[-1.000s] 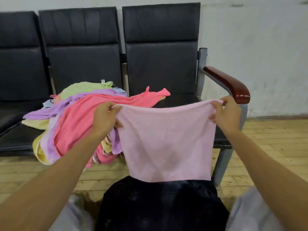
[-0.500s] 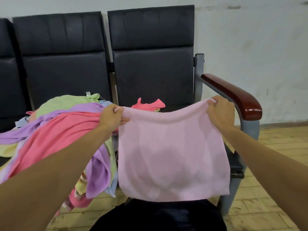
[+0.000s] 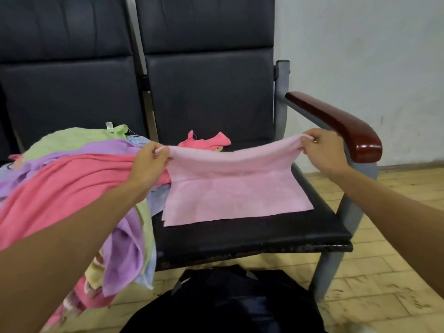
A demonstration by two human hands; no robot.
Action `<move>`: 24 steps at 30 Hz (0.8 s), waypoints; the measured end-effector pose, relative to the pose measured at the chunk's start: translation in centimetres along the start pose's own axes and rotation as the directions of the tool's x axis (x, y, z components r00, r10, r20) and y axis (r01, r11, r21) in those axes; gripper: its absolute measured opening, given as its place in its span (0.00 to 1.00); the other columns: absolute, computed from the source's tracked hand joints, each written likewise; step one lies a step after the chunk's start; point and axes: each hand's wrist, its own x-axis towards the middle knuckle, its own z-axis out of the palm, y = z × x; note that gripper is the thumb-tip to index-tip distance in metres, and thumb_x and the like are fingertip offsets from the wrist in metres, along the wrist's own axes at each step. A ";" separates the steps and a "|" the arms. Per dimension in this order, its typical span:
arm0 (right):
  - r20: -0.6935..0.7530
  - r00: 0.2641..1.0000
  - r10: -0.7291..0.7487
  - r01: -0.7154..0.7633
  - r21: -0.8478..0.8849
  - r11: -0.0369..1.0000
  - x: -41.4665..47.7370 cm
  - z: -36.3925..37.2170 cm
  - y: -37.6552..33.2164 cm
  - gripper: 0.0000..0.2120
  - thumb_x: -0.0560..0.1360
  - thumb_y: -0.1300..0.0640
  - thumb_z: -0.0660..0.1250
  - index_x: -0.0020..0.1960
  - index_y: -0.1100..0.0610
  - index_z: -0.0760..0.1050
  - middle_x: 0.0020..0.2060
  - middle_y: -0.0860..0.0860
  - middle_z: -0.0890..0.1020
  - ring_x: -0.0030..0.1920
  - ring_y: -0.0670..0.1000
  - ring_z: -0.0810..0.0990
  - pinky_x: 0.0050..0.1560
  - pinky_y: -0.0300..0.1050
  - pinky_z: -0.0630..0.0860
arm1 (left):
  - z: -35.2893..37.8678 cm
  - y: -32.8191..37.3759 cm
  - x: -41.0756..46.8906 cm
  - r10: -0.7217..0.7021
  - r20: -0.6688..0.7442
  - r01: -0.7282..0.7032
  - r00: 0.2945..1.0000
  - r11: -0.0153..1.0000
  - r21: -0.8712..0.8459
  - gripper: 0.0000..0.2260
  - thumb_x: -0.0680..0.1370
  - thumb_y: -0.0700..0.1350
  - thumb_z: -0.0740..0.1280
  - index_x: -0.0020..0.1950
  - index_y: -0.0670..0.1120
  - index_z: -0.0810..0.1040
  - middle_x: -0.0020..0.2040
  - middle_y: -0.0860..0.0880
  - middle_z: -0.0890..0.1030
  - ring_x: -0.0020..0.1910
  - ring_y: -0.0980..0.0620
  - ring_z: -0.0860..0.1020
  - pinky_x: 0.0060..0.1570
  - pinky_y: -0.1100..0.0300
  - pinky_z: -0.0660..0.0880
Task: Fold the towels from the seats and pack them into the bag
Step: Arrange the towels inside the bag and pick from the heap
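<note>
The left hand (image 3: 150,159) and right hand (image 3: 322,150) each pinch a far corner of the pink towel (image 3: 235,195). Its long axis runs left to right across the frame centre, and its near half lies flat on the seat (image 3: 252,236).

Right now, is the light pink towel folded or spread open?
Spread out: the light pink towel lies flat on the black seat, its far corners pinched and lifted by the left hand and right hand.

bare seat cushion (image 3: 252,236) ahead of the light pink towel (image 3: 230,195), towel heap (image 3: 79,179) crowding left, wooden armrest (image 3: 336,123) blocking right
</note>
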 end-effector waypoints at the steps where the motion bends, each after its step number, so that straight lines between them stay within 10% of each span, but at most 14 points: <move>1: 0.015 1.000 -0.004 0.005 -0.032 0.999 -0.4 -0.3 0.1 0.10 0.77 0.63 0.62 0.50 0.62 0.82 0.45 0.57 0.84 0.48 0.57 0.81 0.52 0.47 0.76 | -0.3 -0.1 -0.3 -0.018 0.013 0.018 1.000 1.000 0.020 0.06 0.80 0.42 0.63 0.44 0.46 0.75 0.49 0.39 0.82 0.52 0.41 0.81 0.58 0.43 0.77; 7: 0.151 0.987 0.050 -0.032 -0.114 0.993 -1.6 -0.9 1.3 0.09 0.76 0.65 0.65 0.49 0.61 0.83 0.45 0.57 0.85 0.46 0.57 0.83 0.54 0.55 0.80 | -0.6 0.0 -2.5 -0.183 0.155 0.177 0.971 0.983 0.051 0.06 0.80 0.40 0.64 0.52 0.37 0.76 0.50 0.37 0.82 0.42 0.51 0.81 0.42 0.63 0.80; 15: -0.097 0.995 0.011 -0.006 0.047 0.999 -0.5 -1.0 -0.2 0.08 0.77 0.62 0.66 0.51 0.60 0.83 0.47 0.52 0.84 0.48 0.50 0.80 0.53 0.42 0.74 | -0.3 1.3 -1.0 -0.066 0.002 0.066 0.998 0.996 -0.065 0.04 0.75 0.43 0.66 0.41 0.47 0.76 0.41 0.47 0.79 0.45 0.49 0.77 0.54 0.49 0.76; 24: 0.193 0.981 0.011 0.027 -0.192 0.981 -6.8 -1.3 3.6 0.07 0.78 0.58 0.68 0.51 0.59 0.83 0.45 0.53 0.83 0.43 0.48 0.75 0.44 0.39 0.69 | -2.0 -3.0 -5.5 -0.139 0.147 0.129 0.979 0.989 0.076 0.05 0.66 0.48 0.67 0.36 0.47 0.76 0.34 0.47 0.77 0.42 0.48 0.75 0.53 0.44 0.74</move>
